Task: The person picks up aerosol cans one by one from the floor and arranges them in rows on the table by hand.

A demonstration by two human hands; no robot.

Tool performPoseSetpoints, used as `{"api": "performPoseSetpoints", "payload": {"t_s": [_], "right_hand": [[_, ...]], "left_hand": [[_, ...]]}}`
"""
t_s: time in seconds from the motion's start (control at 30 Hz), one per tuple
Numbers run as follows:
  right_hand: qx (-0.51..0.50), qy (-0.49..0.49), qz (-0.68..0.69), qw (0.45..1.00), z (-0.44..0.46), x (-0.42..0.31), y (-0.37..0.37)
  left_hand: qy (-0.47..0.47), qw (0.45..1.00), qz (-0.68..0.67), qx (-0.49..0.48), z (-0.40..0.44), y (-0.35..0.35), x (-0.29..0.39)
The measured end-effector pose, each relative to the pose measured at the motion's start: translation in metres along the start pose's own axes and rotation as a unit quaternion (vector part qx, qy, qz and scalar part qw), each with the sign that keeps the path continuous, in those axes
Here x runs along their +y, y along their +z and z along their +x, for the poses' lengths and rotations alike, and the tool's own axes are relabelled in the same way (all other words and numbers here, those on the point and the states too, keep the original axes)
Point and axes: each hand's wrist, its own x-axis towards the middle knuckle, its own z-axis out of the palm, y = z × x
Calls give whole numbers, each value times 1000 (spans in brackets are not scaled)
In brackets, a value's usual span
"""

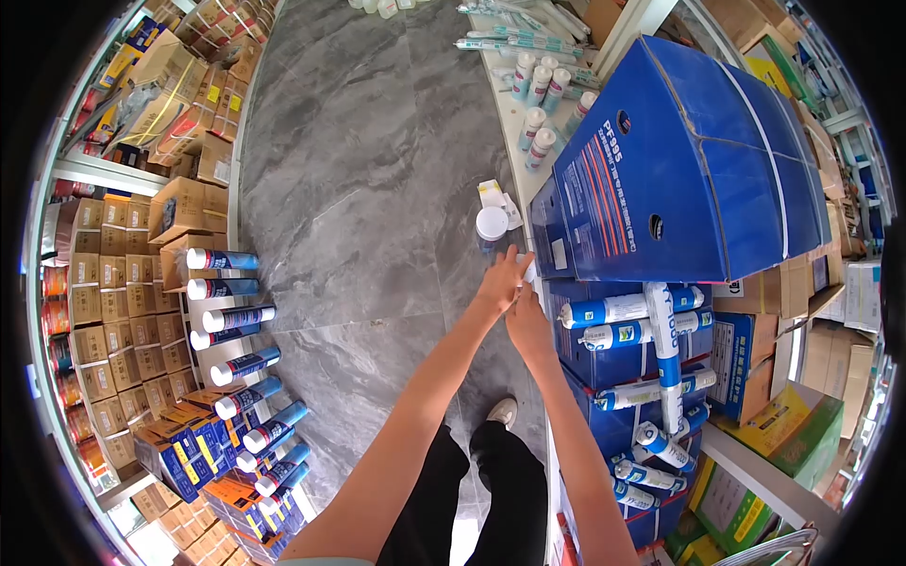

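My left hand point(502, 281) and my right hand point(529, 326) are close together at the edge of the right-hand shelf. Between and just beyond their fingertips shows a small white item point(528, 268), mostly covered, so its kind is unclear. The left fingers are bent against it, and the right fingers are pressed together just below. Beyond my left hand is a jar with a white lid point(491, 224). Beside that jar lie a small yellow-and-white packet point(492, 194) and a white piece point(512, 211).
A large blue carton point(651, 170) stands on the right shelf, above several blue-and-white sealant tubes point(628, 308). White cartridges point(539, 146) stand farther up. Along the left shelf are blue cans with white caps point(231, 288) and brown boxes point(118, 321). Grey floor point(359, 170) runs between.
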Motion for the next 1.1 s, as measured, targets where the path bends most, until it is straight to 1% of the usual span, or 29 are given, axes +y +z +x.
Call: {"api": "performPoseSetpoints", "payload": {"t_s": [0.03, 0.1, 0.13, 0.2, 0.27, 0.4, 0.47, 0.53, 0.6, 0.67, 0.7, 0.73, 0.77, 0.8, 0.87, 0.97, 1.1], "right_hand": [[-3, -6, 1, 1000, -4, 7, 6], [-4, -14, 2, 1000, -11, 17, 15], [-7, -25, 14, 1000, -17, 22, 19], [-8, -37, 27, 999, -28, 26, 28], [-39, 7, 83, 996, -40, 27, 39], [-70, 34, 73, 994, -64, 21, 44], [-49, 87, 153, 983, -77, 10, 39], [-34, 88, 173, 980, -84, 14, 48], [-16, 84, 194, 977, -87, 22, 57], [23, 86, 215, 972, -91, 28, 61], [50, 69, 214, 973, -95, 33, 63], [53, 64, 213, 973, -92, 51, 79], [64, 47, 264, 961, -85, 75, 99], [61, 54, 294, 952, -91, 70, 92], [39, 77, 393, 916, -114, 37, 60], [12, 106, 534, 839, -152, -7, 19], [2, 112, 665, 738, -201, -61, -29]], "left_hand": [[1, 1000, -1, -2, -4, 2, -1], [37, 999, 29, 8, -13, 1, -6], [37, 999, 29, 9, -21, 1, -9], [78, 996, 16, 35, -38, -2, -14], [72, 997, 8, 30, -53, -18, -10], [58, 998, -20, 30, -85, -57, 12], [64, 997, -32, 28, -99, -79, 25], [72, 996, -46, 30, -115, -106, 43], [79, 993, -54, 64, -132, -137, 63], [97, 991, -55, 71, -151, -168, 82], [111, 990, -57, 72, -163, -184, 92], [113, 989, -55, 77, -176, -200, 103], [128, 986, -59, 84, -188, -218, 114], [144, 984, -63, 90, -199, -235, 125], [157, 980, -55, 104, -222, -272, 149], [154, 978, -86, 109, -256, -334, 191], [174, 973, -86, 121, -298, -403, 241]]}}
